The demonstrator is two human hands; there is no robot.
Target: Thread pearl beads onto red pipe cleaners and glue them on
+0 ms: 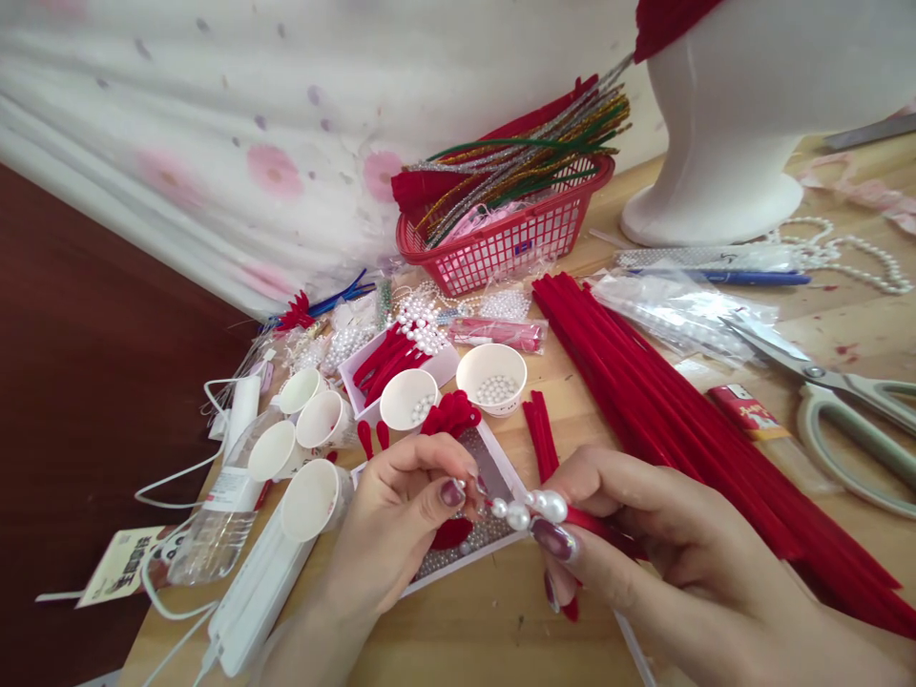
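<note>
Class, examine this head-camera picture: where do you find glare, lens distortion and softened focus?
Head view: soft, even light with faint shadows; glare on the plastic bags; wide-angle stretch toward the frame's edge enlarges the scissors; the left hand, right hand and their pearls look slightly soft.

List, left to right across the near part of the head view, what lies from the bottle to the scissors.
bottle → left hand → pearls → right hand → scissors
</note>
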